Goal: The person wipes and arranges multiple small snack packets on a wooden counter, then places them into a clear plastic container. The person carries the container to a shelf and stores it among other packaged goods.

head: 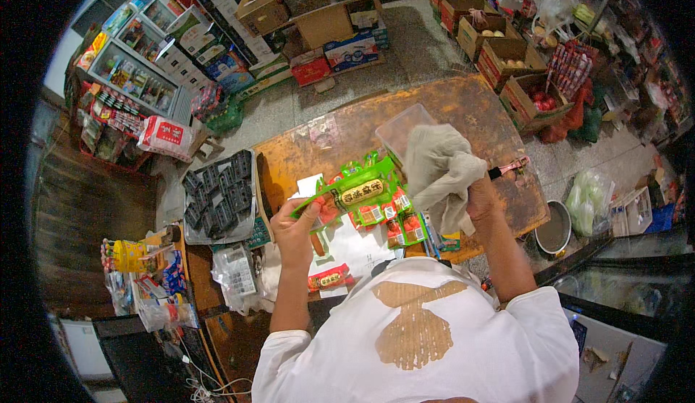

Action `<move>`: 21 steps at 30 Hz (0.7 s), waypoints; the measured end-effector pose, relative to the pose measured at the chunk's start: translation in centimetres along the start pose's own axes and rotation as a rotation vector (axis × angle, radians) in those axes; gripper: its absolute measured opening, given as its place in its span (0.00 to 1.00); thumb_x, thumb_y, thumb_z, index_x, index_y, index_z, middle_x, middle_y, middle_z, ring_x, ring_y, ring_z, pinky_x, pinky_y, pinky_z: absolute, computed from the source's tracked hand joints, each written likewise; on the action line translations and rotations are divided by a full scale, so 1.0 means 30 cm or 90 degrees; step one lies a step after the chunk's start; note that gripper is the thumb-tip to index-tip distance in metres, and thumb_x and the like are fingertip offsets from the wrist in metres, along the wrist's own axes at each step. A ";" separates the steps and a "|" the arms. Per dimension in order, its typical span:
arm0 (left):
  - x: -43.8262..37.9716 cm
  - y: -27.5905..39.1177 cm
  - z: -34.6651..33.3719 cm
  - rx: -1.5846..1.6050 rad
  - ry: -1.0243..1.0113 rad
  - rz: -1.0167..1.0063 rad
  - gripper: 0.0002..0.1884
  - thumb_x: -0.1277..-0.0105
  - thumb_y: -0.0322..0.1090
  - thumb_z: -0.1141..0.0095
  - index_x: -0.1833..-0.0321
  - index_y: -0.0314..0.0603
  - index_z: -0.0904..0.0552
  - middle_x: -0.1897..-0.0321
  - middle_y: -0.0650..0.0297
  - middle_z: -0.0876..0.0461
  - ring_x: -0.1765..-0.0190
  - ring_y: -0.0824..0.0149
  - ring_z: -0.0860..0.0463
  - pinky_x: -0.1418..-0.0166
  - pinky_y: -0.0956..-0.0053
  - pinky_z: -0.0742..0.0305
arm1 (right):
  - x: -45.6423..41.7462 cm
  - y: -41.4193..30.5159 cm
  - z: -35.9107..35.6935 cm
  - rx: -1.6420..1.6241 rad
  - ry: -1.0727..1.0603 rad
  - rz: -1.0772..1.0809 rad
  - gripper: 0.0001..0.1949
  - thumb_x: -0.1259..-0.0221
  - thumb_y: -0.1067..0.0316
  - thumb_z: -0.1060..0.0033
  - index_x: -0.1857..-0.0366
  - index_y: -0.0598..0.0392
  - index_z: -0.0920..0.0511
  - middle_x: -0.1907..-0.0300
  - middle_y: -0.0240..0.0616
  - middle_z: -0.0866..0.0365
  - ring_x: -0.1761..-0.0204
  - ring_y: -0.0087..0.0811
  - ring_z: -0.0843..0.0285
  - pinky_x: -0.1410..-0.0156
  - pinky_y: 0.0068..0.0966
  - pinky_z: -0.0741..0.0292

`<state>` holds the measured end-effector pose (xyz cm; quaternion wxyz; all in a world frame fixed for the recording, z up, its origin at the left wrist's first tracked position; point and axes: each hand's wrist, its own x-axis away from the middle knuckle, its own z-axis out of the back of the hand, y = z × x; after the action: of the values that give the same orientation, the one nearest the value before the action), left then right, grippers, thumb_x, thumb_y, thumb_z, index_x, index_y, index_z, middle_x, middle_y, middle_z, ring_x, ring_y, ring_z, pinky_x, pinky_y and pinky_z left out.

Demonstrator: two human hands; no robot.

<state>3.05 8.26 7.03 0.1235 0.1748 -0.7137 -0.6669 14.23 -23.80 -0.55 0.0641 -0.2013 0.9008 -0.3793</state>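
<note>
My left hand (296,226) pinches one end of a long green snack packet (361,194), which bears writing and slants up to the right. In my right hand (482,199) is a bunched grey cloth (442,164), hanging down over the table. Several small red and green packets (404,229) lie beneath and beside the long one. A clear plastic container (404,126) stands behind the cloth, partly hidden by it. Nearer my body, a red packet (331,278) rests by white paper (353,243).
The worn wooden table (461,101) carries a tray of black items (220,194) at its left and a pink-handled brush (509,168) at its right. A metal basin (553,228) stands to the right. Cardboard boxes (510,61) line the floor beyond. A bagged calculator (239,272) lies left.
</note>
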 end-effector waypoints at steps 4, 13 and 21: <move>0.019 -0.046 -0.042 0.055 -0.011 0.048 0.09 0.39 0.28 0.31 0.60 0.31 0.16 0.68 0.65 0.14 0.66 0.77 0.20 0.62 0.82 0.25 | 0.000 0.033 -0.131 0.020 0.025 -0.078 0.23 0.37 0.63 0.37 0.39 0.54 0.28 0.51 0.33 0.19 0.54 0.26 0.19 0.50 0.29 0.18; 0.083 -0.023 -0.105 -0.001 -0.087 0.131 0.10 0.37 0.32 0.33 0.59 0.32 0.15 0.69 0.70 0.16 0.67 0.81 0.22 0.64 0.84 0.28 | -0.056 0.060 -0.239 0.303 0.188 0.006 0.12 0.36 0.72 0.41 0.49 0.57 0.22 0.57 0.34 0.18 0.59 0.27 0.18 0.56 0.27 0.17; 0.055 -0.038 -0.082 0.001 -0.091 0.151 0.11 0.39 0.27 0.34 0.54 0.31 0.15 0.64 0.65 0.14 0.63 0.78 0.19 0.58 0.82 0.24 | -0.080 0.085 -0.245 0.013 0.267 0.044 0.10 0.33 0.67 0.43 0.51 0.53 0.21 0.57 0.31 0.17 0.58 0.28 0.17 0.54 0.28 0.18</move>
<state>2.67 5.29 5.99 0.1500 0.0410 -0.7369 -0.6579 13.64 -16.37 2.72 -0.1098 -0.0864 0.8970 -0.4193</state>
